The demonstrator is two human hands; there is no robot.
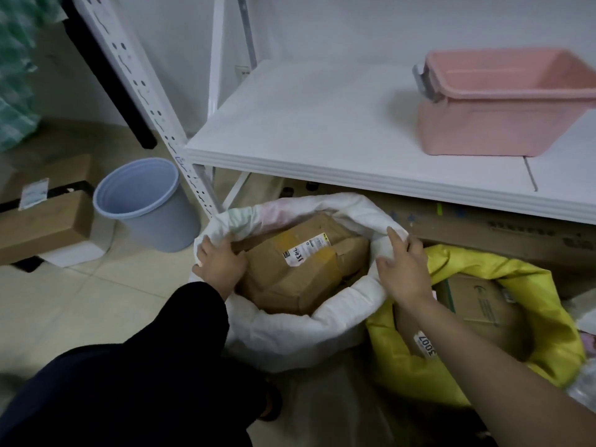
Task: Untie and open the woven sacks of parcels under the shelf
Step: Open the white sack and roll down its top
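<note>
Under the white shelf board (322,130), on the floor, both sacks appear already untied. The white woven sack (290,327) stands with its mouth rolled wide, and the yellow woven sack (548,317) touching its side gapes over boxes. Probably only settling the white rim remains. A brown taped cardboard parcel (296,269) lies inside, between the hands. The left hand (219,264) curls its fingers (206,245) over the left rim, and the right hand (403,269) clasps the right rim.

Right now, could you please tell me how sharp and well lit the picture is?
Head view: dim, flat light; the white shelf board bows from wide-angle distortion; the pink plastic tub is blurred; the brown cardboard parcel in the white woven sack looks sharper.
</note>
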